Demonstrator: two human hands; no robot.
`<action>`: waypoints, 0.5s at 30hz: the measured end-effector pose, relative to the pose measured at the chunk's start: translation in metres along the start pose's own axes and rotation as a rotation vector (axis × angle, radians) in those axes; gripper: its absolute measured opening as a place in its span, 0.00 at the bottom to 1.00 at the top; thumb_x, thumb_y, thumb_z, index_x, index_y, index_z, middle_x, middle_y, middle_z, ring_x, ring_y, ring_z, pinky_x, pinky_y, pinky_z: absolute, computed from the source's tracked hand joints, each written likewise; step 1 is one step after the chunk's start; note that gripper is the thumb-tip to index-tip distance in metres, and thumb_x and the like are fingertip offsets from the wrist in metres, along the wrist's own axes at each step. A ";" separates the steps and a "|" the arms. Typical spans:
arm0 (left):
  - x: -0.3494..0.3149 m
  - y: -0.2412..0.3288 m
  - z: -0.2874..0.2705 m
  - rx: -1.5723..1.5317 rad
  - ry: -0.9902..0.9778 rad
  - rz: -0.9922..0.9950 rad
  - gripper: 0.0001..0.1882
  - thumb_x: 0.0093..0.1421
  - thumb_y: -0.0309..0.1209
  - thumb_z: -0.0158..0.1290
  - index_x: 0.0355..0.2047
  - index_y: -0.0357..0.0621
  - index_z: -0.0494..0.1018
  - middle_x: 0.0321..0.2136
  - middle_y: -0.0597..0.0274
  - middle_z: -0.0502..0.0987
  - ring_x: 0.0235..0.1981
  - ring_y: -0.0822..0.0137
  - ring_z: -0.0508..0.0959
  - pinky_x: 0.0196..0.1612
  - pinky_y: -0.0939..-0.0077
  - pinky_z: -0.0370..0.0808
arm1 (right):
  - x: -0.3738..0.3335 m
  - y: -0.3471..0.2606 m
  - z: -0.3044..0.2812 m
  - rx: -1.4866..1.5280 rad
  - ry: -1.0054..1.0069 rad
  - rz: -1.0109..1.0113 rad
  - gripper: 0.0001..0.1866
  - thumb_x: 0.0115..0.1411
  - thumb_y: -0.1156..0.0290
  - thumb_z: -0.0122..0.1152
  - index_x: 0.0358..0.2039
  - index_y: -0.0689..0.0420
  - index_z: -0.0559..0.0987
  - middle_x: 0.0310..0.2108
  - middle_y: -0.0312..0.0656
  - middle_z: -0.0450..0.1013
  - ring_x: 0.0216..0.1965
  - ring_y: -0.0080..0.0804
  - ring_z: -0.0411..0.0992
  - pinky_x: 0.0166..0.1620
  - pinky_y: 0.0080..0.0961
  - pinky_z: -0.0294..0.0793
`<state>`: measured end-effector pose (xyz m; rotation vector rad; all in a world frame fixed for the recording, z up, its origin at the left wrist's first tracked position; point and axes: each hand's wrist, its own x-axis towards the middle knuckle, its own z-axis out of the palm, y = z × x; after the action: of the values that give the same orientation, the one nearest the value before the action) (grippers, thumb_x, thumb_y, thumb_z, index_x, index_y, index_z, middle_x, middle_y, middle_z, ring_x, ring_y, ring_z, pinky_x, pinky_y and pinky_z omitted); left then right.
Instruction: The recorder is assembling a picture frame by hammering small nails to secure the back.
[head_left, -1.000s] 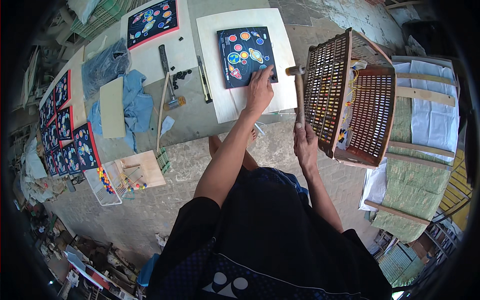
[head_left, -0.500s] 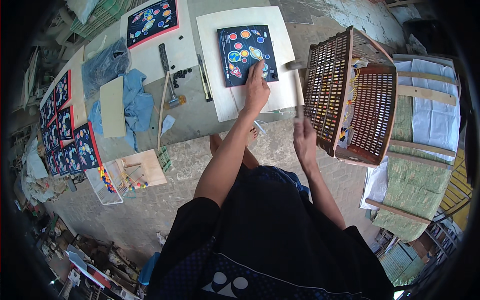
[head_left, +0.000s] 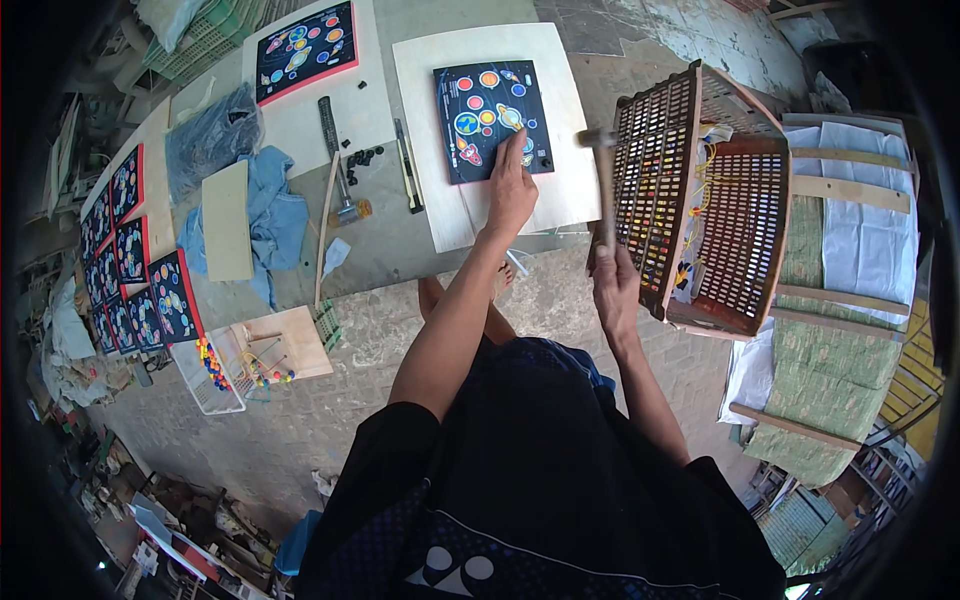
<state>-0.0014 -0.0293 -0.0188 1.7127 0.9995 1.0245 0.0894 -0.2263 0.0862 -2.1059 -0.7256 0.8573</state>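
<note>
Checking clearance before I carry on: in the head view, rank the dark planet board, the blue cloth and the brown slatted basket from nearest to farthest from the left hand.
1. Dark planet board: under the left hand, touching it.
2. Brown slatted basket: to the right, past the hammer.
3. Blue cloth: far off to the left.

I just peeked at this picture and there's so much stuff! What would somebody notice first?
Probably the dark board with bright coloured circles, lying on a pale wooden sheet at the top middle, with the left hand pressing on it. Just to its right, the right hand grips a hammer with its head raised beside the board. Next to that stands a big brown slatted basket, and more colourful boards line the far left.
</note>
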 end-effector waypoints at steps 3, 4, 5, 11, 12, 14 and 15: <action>-0.001 0.005 0.003 0.030 0.021 0.002 0.35 0.53 0.07 0.42 0.64 0.37 0.62 0.57 0.43 0.69 0.59 0.46 0.71 0.62 0.59 0.71 | -0.005 -0.004 0.005 0.096 0.179 -0.100 0.20 0.74 0.57 0.51 0.44 0.66 0.75 0.22 0.39 0.64 0.26 0.23 0.60 0.29 0.27 0.65; 0.001 0.006 0.003 0.062 0.052 0.018 0.35 0.52 0.05 0.41 0.63 0.36 0.64 0.55 0.45 0.71 0.57 0.50 0.75 0.59 0.63 0.75 | -0.006 -0.001 0.007 0.074 0.173 -0.092 0.20 0.74 0.58 0.51 0.45 0.66 0.75 0.22 0.39 0.64 0.26 0.24 0.60 0.29 0.28 0.65; 0.002 0.007 0.003 0.061 0.049 0.020 0.35 0.52 0.05 0.41 0.63 0.36 0.64 0.55 0.45 0.71 0.57 0.50 0.75 0.59 0.63 0.75 | -0.007 0.003 0.010 0.052 0.167 -0.085 0.20 0.74 0.58 0.51 0.46 0.66 0.75 0.22 0.39 0.64 0.27 0.24 0.61 0.30 0.29 0.66; 0.003 0.006 0.001 0.083 0.049 0.053 0.36 0.52 0.07 0.42 0.63 0.37 0.63 0.55 0.45 0.70 0.56 0.49 0.75 0.59 0.62 0.75 | -0.005 0.009 0.006 -0.228 -0.019 -0.021 0.22 0.72 0.58 0.52 0.53 0.64 0.75 0.25 0.53 0.74 0.28 0.39 0.73 0.36 0.37 0.74; 0.002 0.006 0.001 0.087 0.042 0.043 0.36 0.52 0.06 0.42 0.63 0.37 0.63 0.55 0.45 0.70 0.56 0.49 0.75 0.59 0.62 0.75 | -0.009 0.007 0.006 -0.180 -0.005 -0.027 0.22 0.72 0.57 0.52 0.54 0.64 0.76 0.26 0.53 0.74 0.28 0.40 0.73 0.37 0.37 0.74; 0.001 0.006 0.000 0.092 0.031 0.035 0.36 0.52 0.06 0.42 0.64 0.37 0.63 0.56 0.45 0.70 0.56 0.49 0.75 0.59 0.62 0.75 | -0.012 0.003 0.010 -0.103 0.087 -0.084 0.23 0.72 0.56 0.52 0.54 0.64 0.76 0.26 0.53 0.74 0.29 0.41 0.74 0.37 0.38 0.74; 0.002 0.009 0.000 0.052 -0.007 0.009 0.35 0.53 0.08 0.42 0.64 0.36 0.62 0.57 0.43 0.69 0.59 0.44 0.71 0.62 0.59 0.71 | -0.014 0.001 0.012 -0.029 0.183 -0.140 0.24 0.72 0.55 0.52 0.54 0.64 0.76 0.27 0.54 0.75 0.30 0.41 0.75 0.38 0.39 0.74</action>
<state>0.0010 -0.0299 -0.0104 1.7633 1.0226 1.0056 0.0718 -0.2315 0.0840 -2.0984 -0.7803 0.5730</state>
